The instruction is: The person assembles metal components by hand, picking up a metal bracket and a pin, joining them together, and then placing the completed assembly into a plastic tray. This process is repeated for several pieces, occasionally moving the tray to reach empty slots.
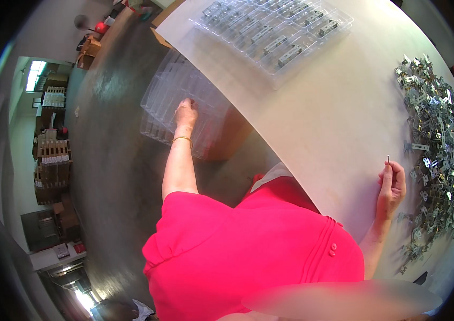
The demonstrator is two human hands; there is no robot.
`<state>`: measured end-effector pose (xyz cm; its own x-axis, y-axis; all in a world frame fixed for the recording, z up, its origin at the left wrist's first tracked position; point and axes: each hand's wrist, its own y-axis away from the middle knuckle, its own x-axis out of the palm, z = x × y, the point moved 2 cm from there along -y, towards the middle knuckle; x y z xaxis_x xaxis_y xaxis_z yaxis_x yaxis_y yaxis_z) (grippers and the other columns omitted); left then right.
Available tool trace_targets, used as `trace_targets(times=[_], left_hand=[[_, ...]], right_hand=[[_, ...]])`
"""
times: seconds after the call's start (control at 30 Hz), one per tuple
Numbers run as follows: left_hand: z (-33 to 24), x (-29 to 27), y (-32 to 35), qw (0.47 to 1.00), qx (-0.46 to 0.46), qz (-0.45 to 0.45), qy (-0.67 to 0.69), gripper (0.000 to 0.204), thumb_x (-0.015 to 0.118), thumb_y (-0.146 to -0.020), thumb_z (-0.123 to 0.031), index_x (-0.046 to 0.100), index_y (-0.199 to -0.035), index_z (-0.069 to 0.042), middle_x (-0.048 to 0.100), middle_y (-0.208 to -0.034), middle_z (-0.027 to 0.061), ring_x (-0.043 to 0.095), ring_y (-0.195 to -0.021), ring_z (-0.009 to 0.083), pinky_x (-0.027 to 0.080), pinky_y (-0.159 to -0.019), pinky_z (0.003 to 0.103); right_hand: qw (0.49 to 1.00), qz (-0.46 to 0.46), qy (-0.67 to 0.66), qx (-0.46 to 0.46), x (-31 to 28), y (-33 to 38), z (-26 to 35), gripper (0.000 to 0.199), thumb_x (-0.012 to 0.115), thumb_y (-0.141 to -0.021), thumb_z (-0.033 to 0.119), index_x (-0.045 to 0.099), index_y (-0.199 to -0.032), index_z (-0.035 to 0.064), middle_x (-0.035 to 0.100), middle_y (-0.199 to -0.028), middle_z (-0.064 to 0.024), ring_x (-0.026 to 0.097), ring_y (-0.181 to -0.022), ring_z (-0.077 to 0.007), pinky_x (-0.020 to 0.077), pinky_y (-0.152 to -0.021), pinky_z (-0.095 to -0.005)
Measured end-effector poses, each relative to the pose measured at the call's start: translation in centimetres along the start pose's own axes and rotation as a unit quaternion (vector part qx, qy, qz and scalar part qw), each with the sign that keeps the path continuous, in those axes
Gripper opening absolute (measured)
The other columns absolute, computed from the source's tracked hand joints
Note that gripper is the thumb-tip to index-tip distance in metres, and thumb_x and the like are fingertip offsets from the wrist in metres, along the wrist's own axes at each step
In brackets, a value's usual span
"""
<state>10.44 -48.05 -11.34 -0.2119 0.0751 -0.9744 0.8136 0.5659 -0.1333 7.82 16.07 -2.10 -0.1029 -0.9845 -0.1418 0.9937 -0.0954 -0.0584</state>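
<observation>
Off the table's left edge, my left hand (186, 114) is over a stack of clear plastic trays (157, 101). Its fingers are closed and seem to pinch the top tray, though the fingertips are partly hidden. My right hand (392, 186) is above the table near its right side, thumb and fingers pressed together. A small thin metal piece (388, 159) sticks up from that pinch; its exact kind is too small to tell. Just right of this hand spreads a large pile of small metal latch-like parts (441, 134).
A clear compartment tray (270, 80) with metal parts in rows lies at the far part of the pale table (312, 117). Under the plastic stack stands a cardboard box (232, 134). More cartons (53, 160) stand far left across the grey floor (109, 160).
</observation>
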Motion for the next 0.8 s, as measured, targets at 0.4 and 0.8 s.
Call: trace_targets(times=[0.4,0.8], left_hand=[[2.1,-3.3,1.2,0.997,0.024,-0.067,-0.026,0.013,0.061,-0.089,-0.014,0.064,-0.099,-0.006,0.066,-0.104,0.0162,0.063,-0.1,0.0366,0.05,-0.084,0.047],[9.0,-11.3,3.0,0.99,-0.08,-0.118,-0.006,0.008,0.061,-0.088,-0.011,0.065,-0.094,-0.006,0.068,-0.097,0.017,0.064,-0.095,0.0369,0.05,-0.083,0.047]], right_hand=[[1.0,0.004,0.009,0.0,0.1,0.0,-0.2,0.01,0.057,-0.101,0.009,0.064,-0.106,0.0048,0.057,-0.08,0.0036,0.049,-0.07,-0.0033,0.0389,-0.061,-0.0177],[1.0,0.003,0.0,-0.013,0.2,-0.2,-0.4,0.009,0.059,-0.1,0.011,0.065,-0.105,0.0059,0.056,-0.08,0.005,0.05,-0.071,-0.003,0.0389,-0.062,-0.0178]])
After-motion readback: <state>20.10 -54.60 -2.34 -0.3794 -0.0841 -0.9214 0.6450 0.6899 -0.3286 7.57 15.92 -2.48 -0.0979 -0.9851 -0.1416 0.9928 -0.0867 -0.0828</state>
